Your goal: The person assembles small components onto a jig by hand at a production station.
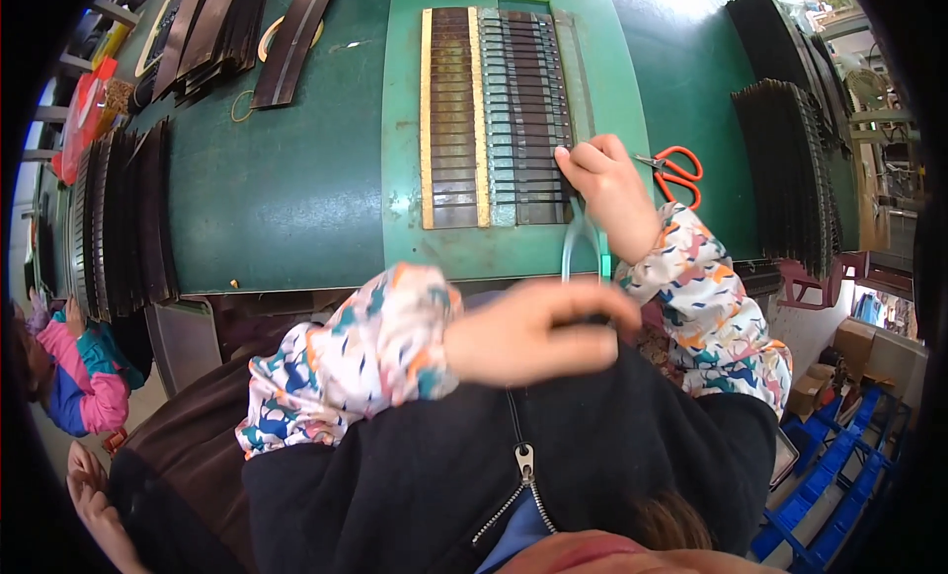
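A light green board (pixel 405 250) lies before me, holding a flat panel of dark strips (pixel 454 120) set crosswise in rows between yellow rulers (pixel 481 100). A second column of dark strips (pixel 528 110) sits to its right. At that column's right edge, my right hand (pixel 614 189) is closed in a pinch; its fingertips hide whatever is between them. Below it a pale blue forked tool (pixel 581 236) reaches over the board's near edge; whether the hand touches it I cannot tell. My left hand (pixel 538 332), blurred by motion, hovers before my chest, thumb and fingers apart, nothing visible in it.
Orange-handled scissors (pixel 679 174) lie right of the board. Bundles of dark strips stand at the right (pixel 785 169) and left (pixel 118 219) of the green table (pixel 276 199). More dark strips (pixel 212 31) lie at the far left. Another person's pink sleeve (pixel 99 386) shows at left.
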A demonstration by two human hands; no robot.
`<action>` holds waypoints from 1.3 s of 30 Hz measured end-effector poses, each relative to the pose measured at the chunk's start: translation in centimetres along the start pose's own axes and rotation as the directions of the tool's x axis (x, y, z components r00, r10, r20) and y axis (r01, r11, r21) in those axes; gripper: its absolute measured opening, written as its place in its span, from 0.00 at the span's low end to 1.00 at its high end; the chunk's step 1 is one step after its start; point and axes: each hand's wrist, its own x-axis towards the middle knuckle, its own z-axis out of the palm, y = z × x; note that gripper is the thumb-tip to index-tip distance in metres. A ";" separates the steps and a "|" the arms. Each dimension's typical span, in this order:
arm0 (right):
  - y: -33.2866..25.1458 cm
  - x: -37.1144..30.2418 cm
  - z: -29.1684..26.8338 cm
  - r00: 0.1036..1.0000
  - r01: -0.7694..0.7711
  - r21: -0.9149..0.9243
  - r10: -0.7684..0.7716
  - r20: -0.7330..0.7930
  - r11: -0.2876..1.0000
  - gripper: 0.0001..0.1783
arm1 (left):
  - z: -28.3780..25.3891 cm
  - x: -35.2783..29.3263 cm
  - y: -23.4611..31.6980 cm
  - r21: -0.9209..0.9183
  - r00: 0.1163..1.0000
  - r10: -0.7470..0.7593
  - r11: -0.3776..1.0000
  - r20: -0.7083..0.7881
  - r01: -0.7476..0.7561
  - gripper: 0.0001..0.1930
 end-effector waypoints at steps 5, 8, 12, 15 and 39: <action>-0.4 0.0 -1.3 0.989 -0.112 0.078 0.104 0.102 0.991 0.23 | 1.5 -1.9 -0.1 0.250 0.955 0.043 0.961 0.294 -0.120 0.21; -1.4 -1.2 0.0 0.998 -0.067 0.025 0.067 -0.012 0.997 0.17 | 1.4 -1.8 0.0 0.104 0.969 -0.038 0.994 0.243 0.013 0.21; -1.4 -1.1 -1.3 0.999 -0.037 0.019 0.037 -0.013 0.999 0.14 | 1.1 -1.7 -0.1 0.015 0.972 -0.028 1.000 0.232 0.026 0.21; -1.7 -1.6 -0.8 0.999 -0.038 0.031 0.039 -0.013 0.999 0.14 | 1.1 -1.9 0.1 0.084 0.974 -0.035 0.996 0.223 0.016 0.21; 4.7 -7.7 -4.7 0.965 -0.240 -0.105 0.225 -0.136 0.965 0.24 | 1.3 -1.6 -0.3 -0.497 0.891 -0.259 0.867 -0.373 0.044 0.22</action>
